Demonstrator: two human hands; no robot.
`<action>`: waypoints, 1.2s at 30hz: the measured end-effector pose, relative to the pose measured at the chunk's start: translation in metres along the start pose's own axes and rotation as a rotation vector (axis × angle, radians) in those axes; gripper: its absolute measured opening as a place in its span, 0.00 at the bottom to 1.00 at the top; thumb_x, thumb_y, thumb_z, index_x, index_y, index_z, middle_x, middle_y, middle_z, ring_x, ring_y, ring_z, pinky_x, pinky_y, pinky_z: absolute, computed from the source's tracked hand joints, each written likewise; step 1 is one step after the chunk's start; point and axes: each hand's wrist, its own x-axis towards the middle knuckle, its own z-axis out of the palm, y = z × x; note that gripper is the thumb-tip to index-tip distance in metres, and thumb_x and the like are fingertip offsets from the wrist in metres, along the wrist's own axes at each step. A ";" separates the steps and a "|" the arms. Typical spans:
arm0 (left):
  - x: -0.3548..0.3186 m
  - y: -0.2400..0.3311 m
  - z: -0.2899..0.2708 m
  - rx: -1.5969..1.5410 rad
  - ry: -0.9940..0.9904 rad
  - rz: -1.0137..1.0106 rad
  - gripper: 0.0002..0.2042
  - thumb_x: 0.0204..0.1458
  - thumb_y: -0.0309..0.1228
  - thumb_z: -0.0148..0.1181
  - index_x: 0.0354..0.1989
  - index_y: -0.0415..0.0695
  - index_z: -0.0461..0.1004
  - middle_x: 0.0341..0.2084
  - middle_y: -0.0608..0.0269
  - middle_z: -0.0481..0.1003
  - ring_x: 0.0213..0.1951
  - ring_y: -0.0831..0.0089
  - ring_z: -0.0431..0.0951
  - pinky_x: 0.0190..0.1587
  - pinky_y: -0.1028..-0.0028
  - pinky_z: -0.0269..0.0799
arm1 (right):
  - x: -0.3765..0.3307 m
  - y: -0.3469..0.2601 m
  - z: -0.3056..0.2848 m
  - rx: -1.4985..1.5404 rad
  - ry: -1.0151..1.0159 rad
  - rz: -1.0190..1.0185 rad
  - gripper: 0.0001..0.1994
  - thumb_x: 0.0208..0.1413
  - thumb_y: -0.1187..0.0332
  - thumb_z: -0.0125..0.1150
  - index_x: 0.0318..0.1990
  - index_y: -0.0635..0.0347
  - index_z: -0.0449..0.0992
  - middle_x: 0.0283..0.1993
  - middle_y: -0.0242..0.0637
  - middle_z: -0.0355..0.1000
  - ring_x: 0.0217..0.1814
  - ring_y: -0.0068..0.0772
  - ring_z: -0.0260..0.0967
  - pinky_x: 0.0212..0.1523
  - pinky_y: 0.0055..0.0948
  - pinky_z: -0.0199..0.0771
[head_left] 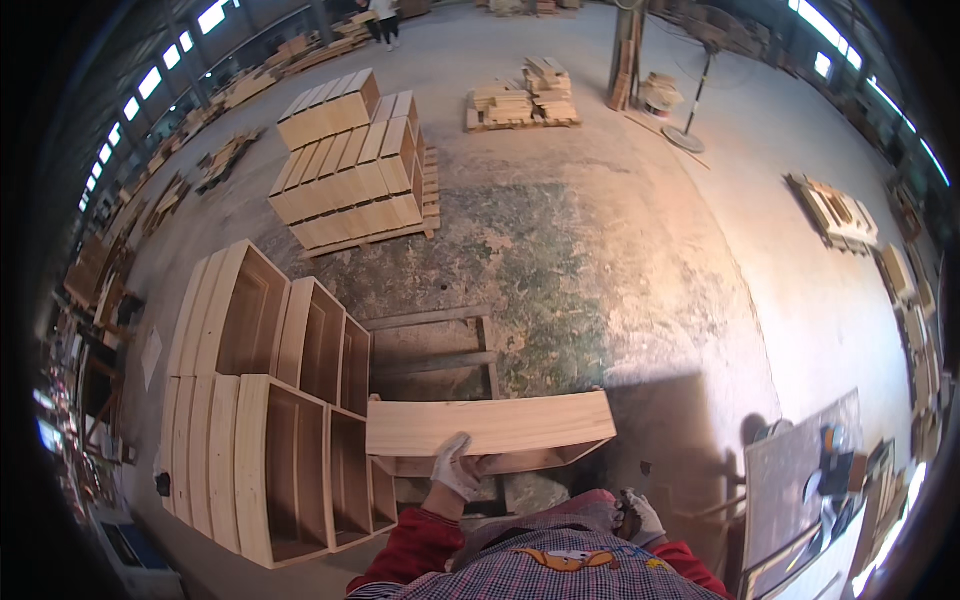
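A pale wooden drawer box [490, 425] lies on its side in front of me, its long board facing up and its open side toward me. My left hand [457, 468], in a white glove, is closed on the near edge of that board, with the fingertips on top and the thumb partly hidden. Close by my right side is my right hand [645, 517], also gloved. It is apart from the drawer box, beside a dark shape, and its fingers are mostly hidden. Several similar drawer boxes [252, 470] stand packed in rows to the left, touching the held one's left end.
A wooden pallet frame [430, 362] lies on the floor just beyond the box. Farther off stand a pallet stack of boxes [350, 185] and a pile of boards [520, 105]. At right are a worktable [795, 480] with tools and a pedestal fan [690, 115]. A person [385, 20] stands far away.
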 end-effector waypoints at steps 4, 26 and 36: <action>0.046 -0.006 0.048 -0.006 0.168 0.213 0.22 0.53 0.33 0.54 0.53 0.35 0.61 0.47 0.48 0.69 0.45 0.53 0.74 0.47 0.58 0.75 | 0.033 -0.144 0.072 -0.063 -0.170 0.036 0.10 0.55 0.64 0.56 0.44 0.47 0.67 0.26 0.28 0.65 0.21 0.27 0.62 0.20 0.28 0.61; 0.406 0.104 0.298 0.133 -0.120 0.199 0.24 0.60 0.43 0.44 0.58 0.39 0.59 0.52 0.55 0.67 0.56 0.63 0.65 0.58 0.62 0.63 | 0.333 -0.394 0.556 -0.254 -0.771 0.089 0.18 0.60 0.75 0.46 0.59 0.61 0.62 0.53 0.40 0.66 0.54 0.34 0.65 0.51 0.30 0.70; 0.570 0.266 0.440 0.233 -0.195 0.332 0.25 0.59 0.42 0.46 0.60 0.40 0.57 0.55 0.59 0.65 0.57 0.69 0.65 0.61 0.67 0.56 | 0.509 -0.488 0.770 -0.208 -0.757 0.000 0.16 0.58 0.76 0.48 0.54 0.62 0.67 0.52 0.41 0.67 0.51 0.35 0.67 0.51 0.33 0.72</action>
